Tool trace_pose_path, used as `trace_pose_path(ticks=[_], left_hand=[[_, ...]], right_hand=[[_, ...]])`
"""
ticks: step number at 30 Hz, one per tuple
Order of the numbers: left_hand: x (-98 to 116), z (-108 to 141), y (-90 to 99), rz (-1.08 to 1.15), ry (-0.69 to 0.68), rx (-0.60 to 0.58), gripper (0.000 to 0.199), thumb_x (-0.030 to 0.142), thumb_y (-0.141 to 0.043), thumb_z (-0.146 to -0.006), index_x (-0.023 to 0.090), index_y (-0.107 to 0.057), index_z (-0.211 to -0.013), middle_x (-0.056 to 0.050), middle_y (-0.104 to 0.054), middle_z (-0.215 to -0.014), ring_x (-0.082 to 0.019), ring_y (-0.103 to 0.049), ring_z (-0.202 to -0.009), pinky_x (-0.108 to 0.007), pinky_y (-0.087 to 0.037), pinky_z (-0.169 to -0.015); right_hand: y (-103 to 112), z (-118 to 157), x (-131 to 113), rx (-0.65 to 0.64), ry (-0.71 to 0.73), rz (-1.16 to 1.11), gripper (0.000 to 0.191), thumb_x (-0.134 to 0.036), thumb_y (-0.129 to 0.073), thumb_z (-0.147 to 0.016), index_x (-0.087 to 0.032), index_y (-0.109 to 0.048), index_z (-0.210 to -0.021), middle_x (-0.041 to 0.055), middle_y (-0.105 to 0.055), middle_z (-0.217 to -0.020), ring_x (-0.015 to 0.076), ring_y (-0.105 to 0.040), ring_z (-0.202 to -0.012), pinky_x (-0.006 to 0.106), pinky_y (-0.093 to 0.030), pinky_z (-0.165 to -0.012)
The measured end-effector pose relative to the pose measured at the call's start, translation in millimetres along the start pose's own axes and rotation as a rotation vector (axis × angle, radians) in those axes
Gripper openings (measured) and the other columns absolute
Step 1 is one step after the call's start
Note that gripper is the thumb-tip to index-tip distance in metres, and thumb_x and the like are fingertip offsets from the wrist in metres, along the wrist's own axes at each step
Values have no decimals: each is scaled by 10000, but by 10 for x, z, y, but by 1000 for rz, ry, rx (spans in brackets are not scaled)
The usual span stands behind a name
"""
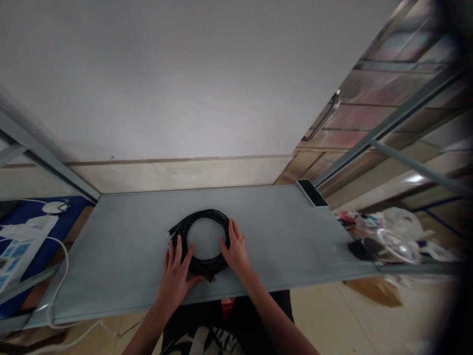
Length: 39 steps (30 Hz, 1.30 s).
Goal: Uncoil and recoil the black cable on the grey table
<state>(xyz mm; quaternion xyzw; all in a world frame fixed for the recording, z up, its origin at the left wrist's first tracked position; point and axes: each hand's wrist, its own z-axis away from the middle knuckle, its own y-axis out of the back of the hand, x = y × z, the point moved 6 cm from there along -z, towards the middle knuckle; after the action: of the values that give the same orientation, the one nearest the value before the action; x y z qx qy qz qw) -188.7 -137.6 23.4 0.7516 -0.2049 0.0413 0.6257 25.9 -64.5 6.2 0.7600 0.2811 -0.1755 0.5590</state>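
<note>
A coiled black cable (210,214) lies flat on the grey table (281,231), close to its front edge. One connector end sticks out at the coil's upper left, and another dark plug shows at the bottom of the ring. My left hand (175,278) rests over the coil's lower left side, fingers spread and thumb stretched toward the bottom plug. On the right side of the ring lies my right hand (234,249), with its thumb inside the loop and its fingers along the outer edge, the cable between them.
A phone (312,193) lies at the table's back right corner. White cables (61,286) hang over the left edge, near a blue surface (76,217) with papers. Grey metal posts (373,138) rise at both ends. Plastic bags and clutter (399,236) lie at the right.
</note>
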Motion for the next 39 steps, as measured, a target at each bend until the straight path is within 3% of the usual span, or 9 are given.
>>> trace_pose_path(ticks=[7,12,16,23,34,39], left_hand=[[-473,-445,92,14,15,-21,842,487,-780,-694,248,-469,-1439,-148,-56,-1636,-444,-115,-1462,-613,-306,-1098],[-588,-702,98,64,19,-6,756,479,-804,-664,239,-574,-1343,-134,-120,-1630,-446,-177,-1451,-615,-342,-1085],[-451,-685,47,84,-36,-22,601,475,-769,-709,240,-648,-1248,-99,-295,-1583,-408,-190,-1459,-592,-314,-1131],[-224,-690,-40,170,-23,-7,488,491,-739,-741,234,-698,-1154,-87,-379,-1542,-379,-242,-1450,-525,-368,-1131],[660,-1557,-566,309,-156,-72,457,410,-816,-682,203,-720,-1079,-137,-470,-1465,-395,-205,-1453,-575,-352,-1111],[959,-1854,-743,319,-149,-73,471,445,-802,-692,184,-721,-1076,-137,-495,-1435,-425,-193,-1446,-577,-344,-1104]], right_hand=[[-194,-420,-126,-129,130,-86,726,-336,-508,-927,-155,-204,-1561,168,-246,-1586,304,-201,-1476,526,-322,-1142],[-235,-735,-120,-139,184,-158,665,-305,-511,-921,-180,-294,-1537,140,-340,-1552,268,-319,-1437,467,-348,-1146],[-241,-805,-30,-69,98,-161,668,-275,-519,-896,-176,-320,-1526,149,-429,-1491,276,-403,-1386,462,-382,-1126],[-185,-881,205,-50,13,-98,605,-186,-485,-851,-125,-440,-1451,176,-504,-1392,288,-468,-1310,467,-396,-1106],[483,-1087,1144,179,-143,196,554,-206,-458,-847,-50,-505,-1377,225,-538,-1293,327,-493,-1193,487,-400,-1036],[673,-1331,1449,174,-202,321,512,-225,-449,-870,-67,-532,-1349,210,-589,-1214,305,-518,-1121,447,-392,-987]])
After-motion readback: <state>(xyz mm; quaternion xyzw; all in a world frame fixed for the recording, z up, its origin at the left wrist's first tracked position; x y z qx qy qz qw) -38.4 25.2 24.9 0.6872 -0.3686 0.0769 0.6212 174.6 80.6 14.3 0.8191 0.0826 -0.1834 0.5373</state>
